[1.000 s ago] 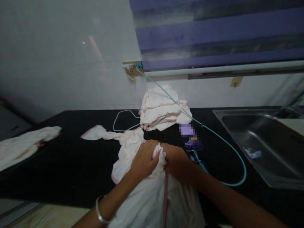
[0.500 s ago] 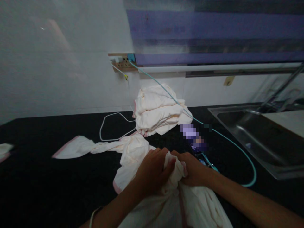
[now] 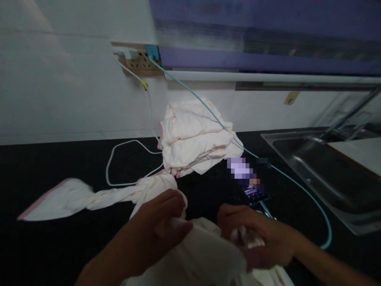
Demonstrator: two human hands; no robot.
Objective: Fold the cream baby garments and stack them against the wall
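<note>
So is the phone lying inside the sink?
No, the phone lies on the black counter, left of the sink.

The left hand [image 3: 154, 234] and right hand [image 3: 256, 238], pressed together before, have drawn apart along the cloth [image 3: 205, 258].

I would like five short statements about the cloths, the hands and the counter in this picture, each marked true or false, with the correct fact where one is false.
1. Both hands grip the same pale cloth. True: the left hand and the right hand are closed on it.
2. A pile of cloths sits against the wall. True.
3. The phone lies in the sink. False: it lies on the black counter, left of the sink.
4. The teal cable is plugged into the wall socket. True.
5. The counter is white. False: it is black.
</note>
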